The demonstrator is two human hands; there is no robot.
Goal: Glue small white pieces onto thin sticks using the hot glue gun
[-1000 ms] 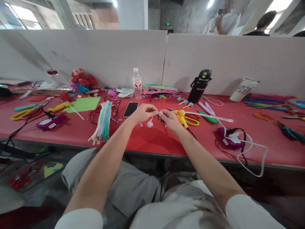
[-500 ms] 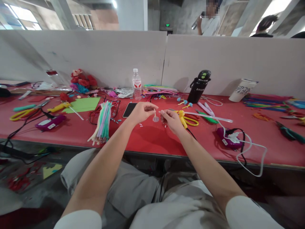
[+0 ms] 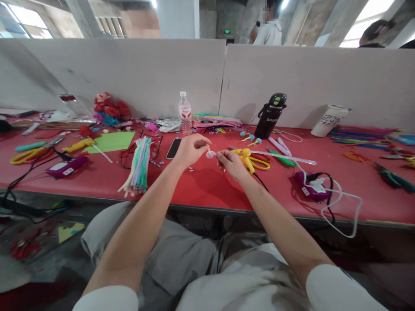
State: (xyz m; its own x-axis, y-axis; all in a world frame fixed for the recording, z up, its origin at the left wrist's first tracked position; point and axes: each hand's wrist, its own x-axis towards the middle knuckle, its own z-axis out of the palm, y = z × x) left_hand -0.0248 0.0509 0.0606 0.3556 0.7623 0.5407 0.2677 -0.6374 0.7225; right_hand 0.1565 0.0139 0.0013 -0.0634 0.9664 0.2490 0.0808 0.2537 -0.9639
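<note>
Over the red table [image 3: 207,185], my left hand [image 3: 193,150] pinches a small pale purple piece [image 3: 210,154] with a cream-coloured stem. My right hand [image 3: 228,163] is closed at the right side of that piece, its fingertips pressed together; whatever is between them is too small to make out. A yellow glue gun [image 3: 247,161] and yellow-handled scissors [image 3: 260,163] lie just right of my right hand. Left of my left hand are a phone [image 3: 174,148] and a bundle of pastel fuzzy stems [image 3: 140,166].
Behind the hands stand a water bottle [image 3: 185,114] and a black flask [image 3: 271,117]. A white cup [image 3: 328,122] is farther right. Purple boxes [image 3: 68,166] with cables lie at both sides. Beyond the grey partition [image 3: 145,77], a person [image 3: 269,32] is visible.
The purple piece now sits higher and slightly left, turned more sideways, and my right fingertips have come closer to it. The view has shifted slightly. The person beyond the partition appears farther left.
</note>
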